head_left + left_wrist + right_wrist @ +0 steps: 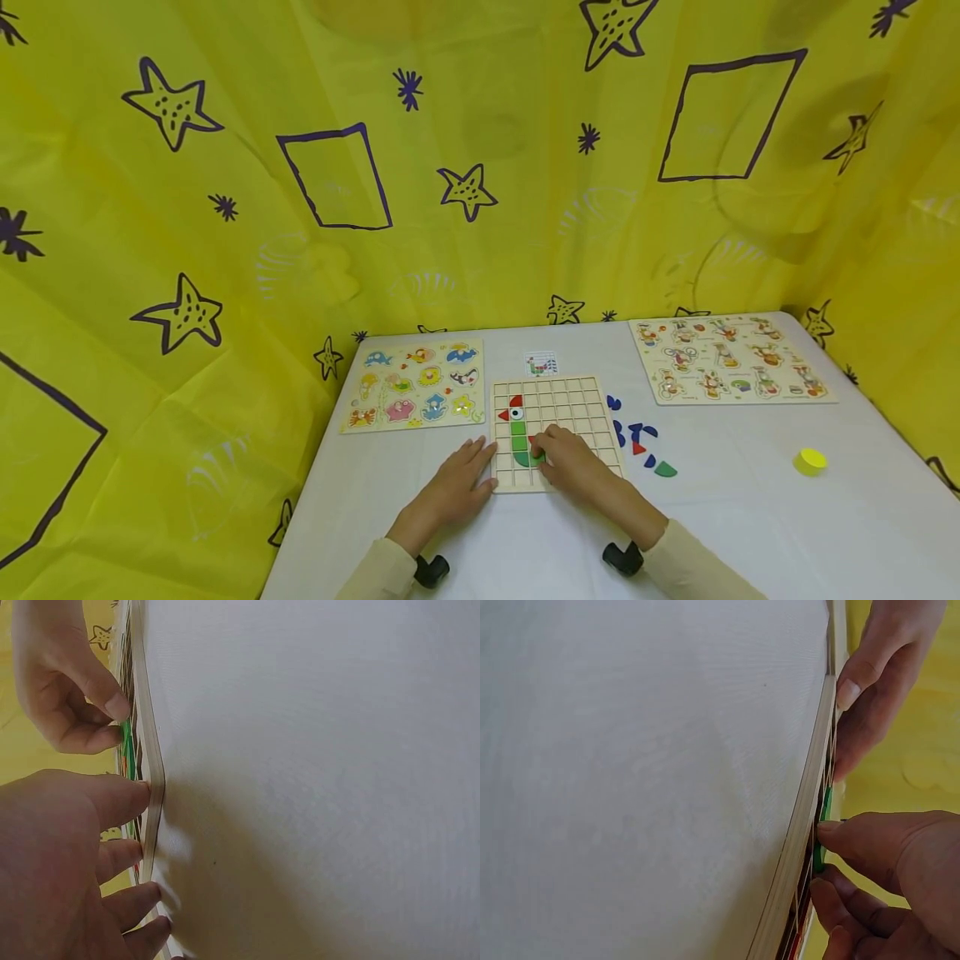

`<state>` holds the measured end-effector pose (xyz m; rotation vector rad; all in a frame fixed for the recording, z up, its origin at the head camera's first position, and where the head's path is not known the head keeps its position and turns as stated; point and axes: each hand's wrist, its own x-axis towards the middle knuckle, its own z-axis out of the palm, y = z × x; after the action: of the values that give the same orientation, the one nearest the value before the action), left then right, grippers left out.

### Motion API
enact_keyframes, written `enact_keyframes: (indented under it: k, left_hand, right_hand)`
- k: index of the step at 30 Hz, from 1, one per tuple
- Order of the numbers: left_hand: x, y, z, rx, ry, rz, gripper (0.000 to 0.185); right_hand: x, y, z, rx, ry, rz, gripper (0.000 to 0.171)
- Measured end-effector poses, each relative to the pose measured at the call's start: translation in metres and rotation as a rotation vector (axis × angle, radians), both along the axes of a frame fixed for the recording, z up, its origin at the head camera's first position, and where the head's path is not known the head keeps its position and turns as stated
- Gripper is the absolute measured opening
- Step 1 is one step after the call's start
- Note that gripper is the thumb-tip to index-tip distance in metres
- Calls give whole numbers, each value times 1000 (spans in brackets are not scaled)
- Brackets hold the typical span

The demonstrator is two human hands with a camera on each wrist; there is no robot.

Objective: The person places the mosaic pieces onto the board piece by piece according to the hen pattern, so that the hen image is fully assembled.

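Grid [576,408] flat on cloth, taken as landmark. Left hand [459,485] at its left edge, fingers spread and fairly straight, tips against the wood, holding nothing. Right hand [570,461] over its lower middle, thumb and fingers narrowed in a pinch on a green tile [125,733]. Tile sits at grid level, just right of the green quarter [521,458]; whether it is down in a cell I can't tell, fingers hide it and both wrist views run edge-on.

Risks, as judged. Tile may ride up on a divider if let go slightly turned; cause would be the hand masking its own cell. Red piece [532,440] lies right by those fingertips, so a knuckle could flick it loose. Sideways push with a slack left hand would likely skate the grid over smooth cloth and jog the green squares [519,436] up the column.

Off the grid's right side, loose blue pieces [636,431] and a second green quarter [665,469] lie near the right forearm; a low, careless withdrawal could sweep them.
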<state>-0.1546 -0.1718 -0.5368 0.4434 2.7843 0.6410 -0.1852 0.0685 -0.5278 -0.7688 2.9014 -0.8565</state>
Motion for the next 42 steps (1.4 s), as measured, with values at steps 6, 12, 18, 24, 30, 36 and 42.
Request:
enact_keyframes:
  k: [6,12,18,24,30,36,42]
  left_hand:
    - [-1,0,-1,-10,9,-8,63]
    - [-1,0,0,-4,15,-12,62]
    - [-1,0,-1,-3,14,-12,62]
    - [-1,1,0,-12,19,-18,63]
    - [-1,1,0,-16,15,-16,63]
    - [1,1,1,-6,10,-7,63]
    - [1,1,1,-5,11,-8,63]
  right_hand:
    - [0,2,0,18,42,30,14]
    - [1,2,0,20,47,31,11]
    - [1,13,0,28,26,-18,8]
    - [2,52,6,44,-13,-92,11]
    - [7,107,12,45,-58,-161,18]
    - [12,152,14,108,-159,-240,30]
    - [16,169,8,132,-215,-240,25]
